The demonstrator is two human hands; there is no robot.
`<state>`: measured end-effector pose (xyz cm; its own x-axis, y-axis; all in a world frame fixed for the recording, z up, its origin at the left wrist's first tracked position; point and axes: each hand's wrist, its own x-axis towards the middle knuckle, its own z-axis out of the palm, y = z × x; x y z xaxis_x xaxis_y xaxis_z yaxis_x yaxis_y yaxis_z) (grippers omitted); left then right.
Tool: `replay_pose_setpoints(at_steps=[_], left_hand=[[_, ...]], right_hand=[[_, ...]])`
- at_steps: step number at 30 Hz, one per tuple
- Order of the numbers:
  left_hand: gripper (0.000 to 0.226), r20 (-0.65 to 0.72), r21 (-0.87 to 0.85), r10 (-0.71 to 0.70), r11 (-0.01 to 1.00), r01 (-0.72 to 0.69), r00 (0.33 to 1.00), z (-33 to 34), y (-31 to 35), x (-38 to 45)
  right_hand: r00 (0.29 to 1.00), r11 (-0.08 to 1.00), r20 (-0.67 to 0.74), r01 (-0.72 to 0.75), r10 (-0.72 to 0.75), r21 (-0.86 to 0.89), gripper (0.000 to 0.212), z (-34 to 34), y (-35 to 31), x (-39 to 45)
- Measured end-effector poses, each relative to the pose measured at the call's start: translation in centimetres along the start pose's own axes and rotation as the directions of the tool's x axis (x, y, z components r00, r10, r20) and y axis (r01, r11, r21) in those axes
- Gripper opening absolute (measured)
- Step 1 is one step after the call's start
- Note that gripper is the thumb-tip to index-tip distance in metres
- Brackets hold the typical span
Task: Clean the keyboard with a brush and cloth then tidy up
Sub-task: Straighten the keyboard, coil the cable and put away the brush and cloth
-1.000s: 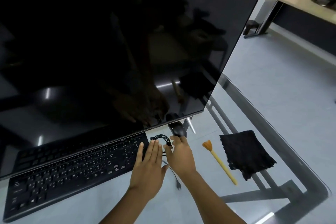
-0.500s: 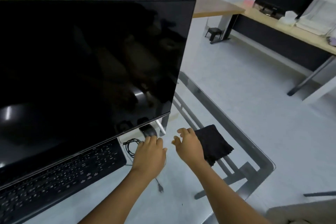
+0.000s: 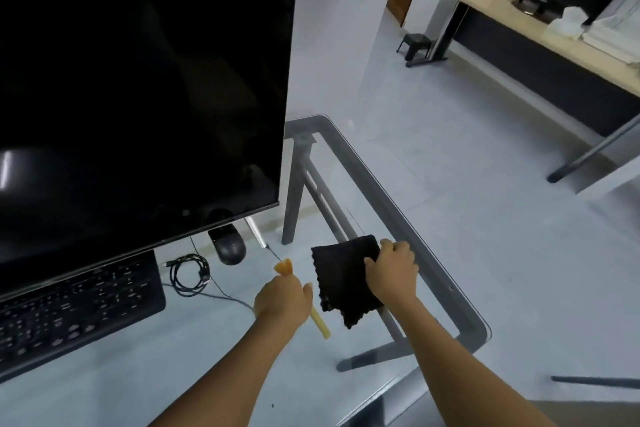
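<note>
A black keyboard (image 3: 79,308) lies at the lower left of the glass table, half under the monitor. The brush (image 3: 320,324) has a yellow handle and orange bristles. It lies to the right of the keyboard, and my left hand (image 3: 282,298) is closed around the middle of its handle. Bristles stick out beyond the hand and the handle end shows below it. A black cloth (image 3: 341,274) lies just right of the brush. My right hand (image 3: 393,270) rests on its right edge with fingers curled over the far corner.
A large dark monitor (image 3: 138,80) fills the upper left. A black mouse (image 3: 230,246) and a coiled black cable (image 3: 189,274) lie under the monitor's right corner. The table's rounded glass edge (image 3: 433,263) runs just right of the cloth. Desks stand across the floor.
Both hands moved right, away from the cable and mouse. The left hand closed on the brush and the right hand settled on the cloth. The camera view swung right.
</note>
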<state>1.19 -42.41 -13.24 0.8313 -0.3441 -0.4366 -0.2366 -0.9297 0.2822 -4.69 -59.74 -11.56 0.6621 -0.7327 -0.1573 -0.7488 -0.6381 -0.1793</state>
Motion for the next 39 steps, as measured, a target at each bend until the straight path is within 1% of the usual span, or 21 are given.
replay_pose_setpoints(at_steps=[3, 4, 6, 8, 9, 11, 13, 14, 16, 18, 20, 23, 26, 29, 31, 33, 36, 39], left_hand=[[0.033, -0.015, -0.108, -0.045, 0.993, 0.043, 0.999, 0.2, 0.6, 0.0], [0.029, -0.015, -0.137, -0.069, 0.988, 0.067, 0.997, 0.0, 0.9, 0.1], [0.021, -0.009, -0.167, -0.092, 0.982, 0.09, 0.996, -0.4, 1.5, 0.2], [0.019, -0.016, -0.195, -0.093, 0.977, 0.088, 0.996, -1.0, 2.0, 0.2], [0.019, -0.026, -0.209, -0.085, 0.975, 0.078, 0.996, -1.4, 2.3, 0.2], [0.02, -0.046, -0.241, -0.057, 0.97, 0.045, 0.997, -2.8, 3.1, 0.0], [0.021, -0.076, -0.296, -0.015, 0.955, -0.008, 0.997, -5.3, 4.4, -0.4], [0.022, -0.092, -0.327, 0.011, 0.944, -0.04, 0.996, -6.8, 5.3, -0.7], [0.025, -0.144, -0.361, 0.065, 0.926, -0.114, 0.987, -10.3, 7.2, -1.3], [0.029, -0.207, -0.373, 0.114, 0.909, -0.186, 0.972, -13.9, 9.1, -2.1], [0.031, -0.286, -0.385, 0.155, 0.885, -0.262, 0.946, -18.1, 10.8, -3.0], [0.032, -0.386, -0.378, 0.208, 0.853, -0.36, 0.899, -24.9, 13.1, -4.3], [0.031, -0.514, -0.338, 0.225, 0.834, -0.436, 0.828, -32.0, 14.7, -4.8], [0.031, -0.577, -0.368, 0.198, 0.803, -0.468, 0.792, -38.4, 15.0, -4.5], [0.029, -0.627, -0.371, 0.139, 0.812, -0.45, 0.767, -42.3, 14.4, -4.1], [0.032, -0.655, -0.363, 0.088, 0.835, -0.414, 0.75, -45.4, 13.3, -3.3], [0.035, -0.628, -0.34, 0.042, 0.884, -0.322, 0.777, -48.2, 11.5, -1.5], [0.029, -0.603, -0.319, -0.004, 0.918, -0.237, 0.797, -48.9, 10.3, 0.6]], right_hand=[[0.995, 0.996, 0.067, -0.074, 0.076, -0.043, 0.056, 0.3, 0.5, 1.0], [0.991, 0.996, 0.101, -0.084, 0.087, -0.03, 0.055, 0.5, 0.5, 1.4], [0.975, 0.99, 0.192, -0.124, 0.108, 0.069, 0.047, 0.7, 0.6, 2.2], [0.959, 0.98, 0.278, -0.11, 0.06, 0.165, 0.04, 0.3, 0.4, 2.9], [0.954, 0.98, 0.301, -0.066, 0.006, 0.19, 0.038, -0.2, 0.2, 3.3], [0.947, 0.971, 0.304, 0.03, -0.104, 0.238, 0.031, -1.9, -0.2, 3.6], [0.941, 0.954, 0.274, 0.12, -0.197, 0.276, 0.017, -4.7, -0.7, 4.1], [0.942, 0.945, 0.24, 0.164, -0.236, 0.284, 0.014, -6.3, -0.9, 4.4], [0.949, 0.929, 0.139, 0.237, -0.284, 0.284, 0.018, -10.2, -1.6, 5.0], [0.954, 0.913, 0.015, 0.281, -0.299, 0.295, 0.02, -14.9, -2.7, 5.5], [0.945, 0.898, -0.112, 0.328, -0.308, 0.294, 0.022, -20.1, -3.9, 6.2], [0.904, 0.864, -0.301, 0.394, -0.303, 0.313, 0.025, -28.1, -6.1, 7.6], [0.848, 0.805, -0.417, 0.481, -0.327, 0.347, 0.026, -34.9, -9.0, 9.1], [0.796, 0.723, -0.481, 0.569, -0.367, 0.391, 0.023, -40.0, -12.6, 10.5], [0.774, 0.702, -0.5, 0.6, -0.388, 0.383, 0.026, -42.3, -15.2, 11.1], [0.76, 0.676, -0.498, 0.626, -0.418, 0.387, 0.031, -44.0, -18.0, 11.5], [0.775, 0.579, -0.448, 0.632, -0.446, 0.515, 0.034, -45.3, -21.7, 11.9], [0.791, 0.462, -0.367, 0.592, -0.49, 0.66, 0.025, -45.3, -24.2, 12.1]])
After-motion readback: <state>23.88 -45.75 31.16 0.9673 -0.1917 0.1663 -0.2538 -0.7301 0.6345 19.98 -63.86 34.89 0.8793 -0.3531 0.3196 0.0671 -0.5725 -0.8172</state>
